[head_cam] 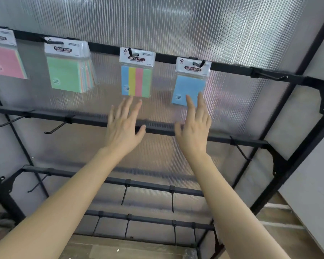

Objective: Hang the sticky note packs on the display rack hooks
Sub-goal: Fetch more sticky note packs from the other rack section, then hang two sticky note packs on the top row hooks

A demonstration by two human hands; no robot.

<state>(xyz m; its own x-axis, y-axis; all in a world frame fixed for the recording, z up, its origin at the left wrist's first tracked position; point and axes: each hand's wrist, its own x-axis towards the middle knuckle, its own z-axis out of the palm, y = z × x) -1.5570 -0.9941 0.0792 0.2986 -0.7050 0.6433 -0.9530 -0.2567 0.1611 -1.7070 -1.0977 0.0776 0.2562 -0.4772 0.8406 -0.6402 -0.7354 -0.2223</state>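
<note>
On the top rail (pixel 166 57) hang four sticky note packs (pixel 136 81); below, left hand (pixel 123 126) and right hand (pixel 194 131) hold nothing, fingers straight, the right overlapping the blue pack (pixel 189 86)

Display rack (pixel 157 128): matt black metal bars and hooks; back panel (pixel 176 25), upper frame: translucent ribbed plastic with soft sheen; sticky note packs (pixel 136 71): glossy clear plastic sleeves, white printed card headers, matt pastel paper pads; floor (pixel 105 249), bottom of frame: wood-grain planks, dull finish.
</note>
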